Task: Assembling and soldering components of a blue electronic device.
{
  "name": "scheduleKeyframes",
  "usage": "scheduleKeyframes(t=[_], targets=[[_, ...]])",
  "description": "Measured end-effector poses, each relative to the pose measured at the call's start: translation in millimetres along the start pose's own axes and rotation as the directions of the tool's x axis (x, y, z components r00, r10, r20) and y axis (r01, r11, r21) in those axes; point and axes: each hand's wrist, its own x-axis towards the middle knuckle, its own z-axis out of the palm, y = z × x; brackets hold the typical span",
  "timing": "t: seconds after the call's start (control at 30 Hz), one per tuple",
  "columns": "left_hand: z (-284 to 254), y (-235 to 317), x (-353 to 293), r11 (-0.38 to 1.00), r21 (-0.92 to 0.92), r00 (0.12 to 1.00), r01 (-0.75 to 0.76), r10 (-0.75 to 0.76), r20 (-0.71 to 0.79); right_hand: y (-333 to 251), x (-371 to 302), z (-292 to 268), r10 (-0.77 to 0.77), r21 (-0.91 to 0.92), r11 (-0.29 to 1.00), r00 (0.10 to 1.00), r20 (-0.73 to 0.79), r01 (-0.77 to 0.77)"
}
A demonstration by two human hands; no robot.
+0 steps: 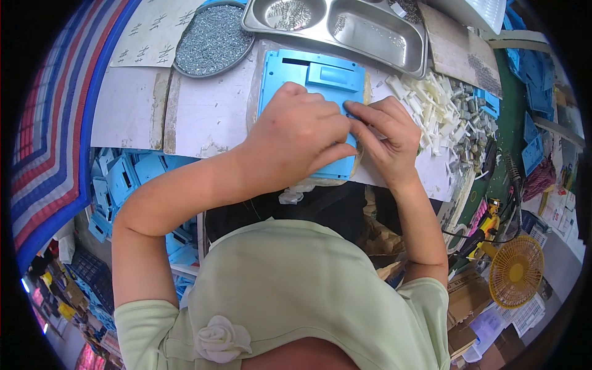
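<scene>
The person is working with both hands at a blue panel [336, 94], which is lying at the centre of a white worktable [209, 120] on a pale support with a yellowish edge [368, 89]. The panel's long dark slot and raised rectangular block are showing toward twelve o'clock.

The left hand [302, 129] is curling over the panel's middle, its thumb pointing toward three o'clock; its fingertips are mostly hiding, so whether it is gripping anything, one cannot tell. The right hand [393, 132] is reaching in from four o'clock, thumb and forefinger nearly meeting at the panel's right side, just beside the left hand. Whether they are pinching a small part, one cannot tell either.

Around the panel, a round tray [178, 70] is holding silvery screws [216, 37] at ten o'clock, and a steel compartment tray [246, 24] is sitting at one o'clock with small metal bits in it. White plastic pieces [441, 111] are lying heaped at three o'clock, with metal cylinders [473, 129] spreading beyond them. A yellow fan [517, 271] is standing at four o'clock.
</scene>
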Motion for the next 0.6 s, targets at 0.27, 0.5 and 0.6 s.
scheduleKeyframes(t=[0.27, 0.5, 0.6], targets=[[8, 3, -4, 0.98, 0.163, 0.988, -0.115, 0.095, 0.124, 3, -7, -30, 0.147, 0.029, 0.989, 0.989, -0.009, -0.146], [-42, -24, -24, 0.99, 0.075, 0.991, 0.12, -0.115, -0.074, 26, 37, -68, -0.067, -0.188, 0.982, 0.971, -0.228, 0.023], [-86, -96, -21, 0.792, 0.498, 0.935, 0.352, -0.278, -0.22, 51, 102, -94, 0.104, 0.141, 0.99, 0.823, -0.559, -0.03]])
